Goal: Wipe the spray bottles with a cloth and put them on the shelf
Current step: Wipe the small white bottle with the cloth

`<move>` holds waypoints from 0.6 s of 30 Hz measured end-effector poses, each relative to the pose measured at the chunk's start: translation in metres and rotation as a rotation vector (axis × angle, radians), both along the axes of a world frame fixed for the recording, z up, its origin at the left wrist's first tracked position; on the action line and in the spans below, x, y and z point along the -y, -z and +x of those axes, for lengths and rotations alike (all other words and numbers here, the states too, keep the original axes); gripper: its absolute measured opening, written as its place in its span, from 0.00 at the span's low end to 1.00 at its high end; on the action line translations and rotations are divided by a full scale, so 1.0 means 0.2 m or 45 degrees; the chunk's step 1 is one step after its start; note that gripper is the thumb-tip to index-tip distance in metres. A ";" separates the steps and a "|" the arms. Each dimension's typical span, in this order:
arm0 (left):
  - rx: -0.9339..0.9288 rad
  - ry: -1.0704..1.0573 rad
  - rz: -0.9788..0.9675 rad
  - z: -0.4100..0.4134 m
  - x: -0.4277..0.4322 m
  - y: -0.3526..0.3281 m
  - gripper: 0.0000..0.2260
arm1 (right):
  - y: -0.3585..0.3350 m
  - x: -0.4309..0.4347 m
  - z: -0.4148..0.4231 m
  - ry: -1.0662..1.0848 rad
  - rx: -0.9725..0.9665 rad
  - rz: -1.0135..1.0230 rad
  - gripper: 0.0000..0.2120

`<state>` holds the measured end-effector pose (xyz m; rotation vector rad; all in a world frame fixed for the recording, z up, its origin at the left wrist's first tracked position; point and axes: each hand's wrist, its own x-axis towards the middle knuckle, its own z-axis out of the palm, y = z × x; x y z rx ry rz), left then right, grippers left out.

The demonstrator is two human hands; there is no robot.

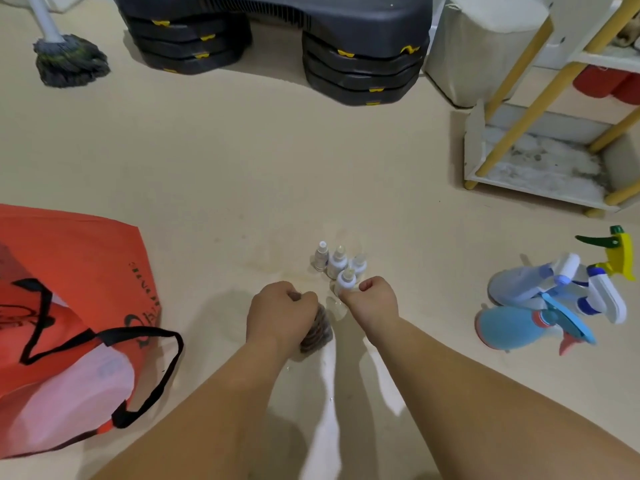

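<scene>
At the lower centre of the frame, the left hand (pixel 280 313) has its fingers curled tight around a bunched grey-brown cloth (pixel 317 330) that rests on the beige floor (pixel 242 168). Just beside it, the right hand (pixel 374 299) clamps its fingers on a small white spray bottle (pixel 346 280), upright on the floor. Three more small bottles (pixel 337 261) stand in a cluster just above it. Several larger spray bottles (pixel 554 292) lie in a heap at the right edge. The white shelf (pixel 540 174) with yellow legs stands at the upper right, well apart from the hands. An orange-red bag (pixel 69 271) lies at the left, with a mop (pixel 69 58) at the upper left.
</scene>
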<state>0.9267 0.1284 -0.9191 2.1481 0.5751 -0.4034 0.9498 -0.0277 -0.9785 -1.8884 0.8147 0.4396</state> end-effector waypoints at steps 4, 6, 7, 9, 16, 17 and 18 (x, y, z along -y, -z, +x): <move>0.072 -0.016 0.024 0.02 0.00 0.06 0.14 | 0.06 -0.04 0.02 0.053 0.030 0.021 0.15; 0.078 -0.059 0.033 0.03 0.00 0.08 0.16 | 0.09 -0.04 0.04 0.086 0.051 0.032 0.13; 0.069 -0.070 0.048 0.04 -0.01 0.08 0.16 | 0.10 -0.05 0.05 0.127 0.070 0.054 0.12; 0.052 -0.079 0.055 0.05 -0.01 0.09 0.17 | 0.12 -0.06 0.06 0.212 0.111 0.096 0.12; -0.025 -0.077 -0.006 0.06 0.00 0.10 0.16 | 0.17 -0.08 0.12 0.226 0.095 0.048 0.09; -0.033 -0.084 -0.035 0.06 0.00 0.10 0.15 | 0.17 -0.07 0.12 0.220 0.083 0.021 0.09; -0.044 -0.096 -0.068 0.06 -0.01 0.09 0.14 | 0.16 -0.07 0.12 0.212 0.076 -0.010 0.10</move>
